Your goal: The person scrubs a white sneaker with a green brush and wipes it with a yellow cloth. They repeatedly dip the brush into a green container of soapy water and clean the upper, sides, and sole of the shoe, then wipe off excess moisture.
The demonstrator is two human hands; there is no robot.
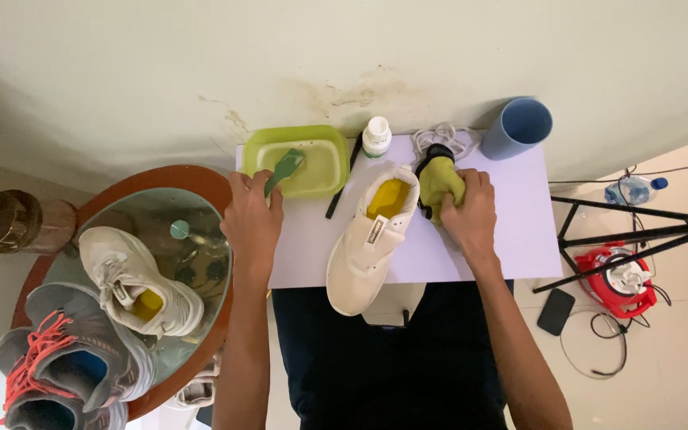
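While my left hand pinches the green brush at the white table's back left corner, my right hand bunches the soft yellow cloth. It squashes easily; the brush handle seems stiff and light.

Premises: a room in a private home, put to use as an improvised shoe-cleaning station. Evidence: a plain painted wall with a brownish stain, pale tiled floor, and a small white bench pushed against the wall. Beside it stands a round glass-topped side table with a wooden rim, carrying worn sneakers. On the floor: a black tripod, a red cable reel, a phone and a plastic water bottle.
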